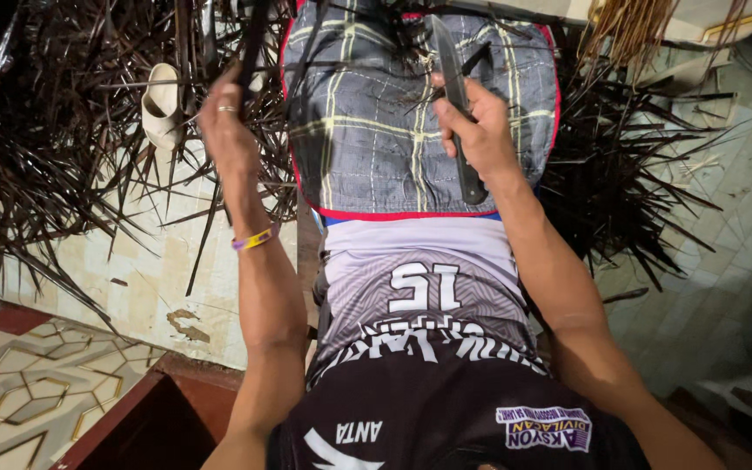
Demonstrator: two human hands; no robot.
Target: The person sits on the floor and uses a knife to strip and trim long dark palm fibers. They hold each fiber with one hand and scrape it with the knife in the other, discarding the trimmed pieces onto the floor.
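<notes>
Now the person sits with a grey checked cloth (367,130) spread over the lap, and both hands are busy. The right hand (480,130) is closed tight around the dark handle of a long knife (456,96), the blade pointing up and away over the cloth. The left hand (228,130), ring on one finger and a bright band at the wrist, is wrapped around a dark leaf strip (250,52) that runs up out of its fist towards the heap. That strip sits off to the left of the cloth, well apart from the blade.

Dry dark leaves (63,148) lie piled on the tiled floor (141,261) on both sides, a pale sandal (163,104) sitting among them.

By the look of it, this is the stripping step: one leaf picked, knife ready. The next stroke seems to call for bringing strip and blade together over the cloth, blade angled away from the fingers.
</notes>
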